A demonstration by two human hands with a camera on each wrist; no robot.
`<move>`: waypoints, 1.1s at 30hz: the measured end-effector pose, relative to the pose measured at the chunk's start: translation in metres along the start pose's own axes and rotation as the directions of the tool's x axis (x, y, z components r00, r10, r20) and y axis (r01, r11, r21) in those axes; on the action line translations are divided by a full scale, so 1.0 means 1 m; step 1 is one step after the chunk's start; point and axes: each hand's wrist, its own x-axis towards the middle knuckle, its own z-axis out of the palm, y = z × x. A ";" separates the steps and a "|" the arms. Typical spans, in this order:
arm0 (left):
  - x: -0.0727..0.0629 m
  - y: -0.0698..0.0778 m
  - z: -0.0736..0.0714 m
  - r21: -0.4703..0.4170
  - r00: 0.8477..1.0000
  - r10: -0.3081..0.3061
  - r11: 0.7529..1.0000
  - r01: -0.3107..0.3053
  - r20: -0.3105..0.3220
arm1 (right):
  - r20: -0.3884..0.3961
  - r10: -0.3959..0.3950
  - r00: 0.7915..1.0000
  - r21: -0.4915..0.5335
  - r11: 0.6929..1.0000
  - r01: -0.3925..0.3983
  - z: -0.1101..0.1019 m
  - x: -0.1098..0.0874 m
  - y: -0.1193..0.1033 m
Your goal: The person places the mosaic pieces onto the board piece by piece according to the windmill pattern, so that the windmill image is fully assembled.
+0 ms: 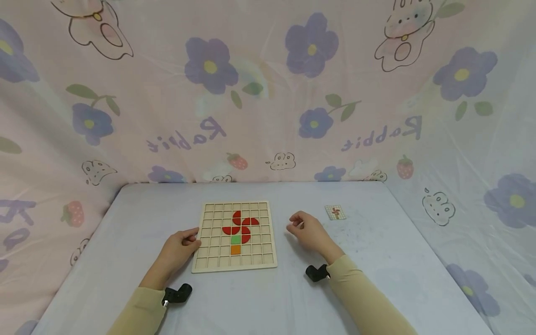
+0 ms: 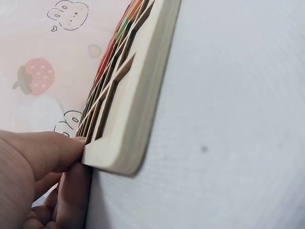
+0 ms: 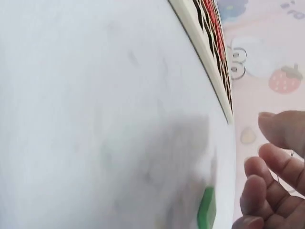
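A square wooden grid board (image 1: 213, 260) lies on the table, with several red curved pieces (image 1: 245, 236) in a pinwheel shape. Below them sit a green square (image 1: 236, 239) and an orange square (image 1: 236, 250), one above the other. My left hand (image 1: 177, 249) holds the board's left edge between thumb and fingers; the left wrist view shows them at the rim (image 2: 107, 160). To the right of the board, my right hand (image 1: 311, 235) hovers over the table, fingers loosely bent and nothing between them. Under it, a loose green piece (image 3: 207, 209) lies on the tabletop.
A small card (image 1: 335, 212) printed with a grid and a red pinwheel pattern lies at the back right. The table (image 1: 138, 218) has a white cover. Patterned cloth (image 1: 268, 102) hangs behind it and at both sides.
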 end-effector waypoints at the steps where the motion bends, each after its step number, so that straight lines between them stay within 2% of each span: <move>1: 0.000 0.000 0.000 0.001 1.000 0.000 1.000 0.000 0.000 | -0.004 0.005 1.000 -0.004 1.000 -0.005 -0.002 0.000 0.002; 8: 0.000 0.001 0.001 0.005 1.000 -0.002 1.000 0.002 0.002 | -0.016 0.024 1.000 -0.010 1.000 -0.024 -0.011 -0.001 0.017; 13: 0.000 0.001 0.001 0.018 1.000 -0.005 1.000 0.005 -0.002 | 0.003 0.037 0.999 0.012 0.999 -0.037 -0.018 -0.004 0.030; 18: 0.000 0.001 0.000 0.023 1.000 -0.006 1.000 0.006 0.002 | 0.057 0.020 0.998 -0.014 1.000 -0.020 -0.024 -0.006 0.039; 24: -0.001 0.002 0.002 0.029 1.000 0.008 1.000 -0.008 0.001 | 0.146 0.023 0.989 0.024 0.999 -0.027 -0.030 -0.003 0.046; 28: -0.001 0.002 0.002 0.034 1.000 0.003 0.999 -0.003 0.007 | 0.172 0.031 0.985 0.019 0.999 -0.035 -0.030 0.003 0.049; 33: 0.001 -0.001 0.001 0.052 1.000 0.010 0.999 -0.011 0.005 | 0.188 0.058 0.980 0.025 0.998 -0.064 -0.028 0.004 0.041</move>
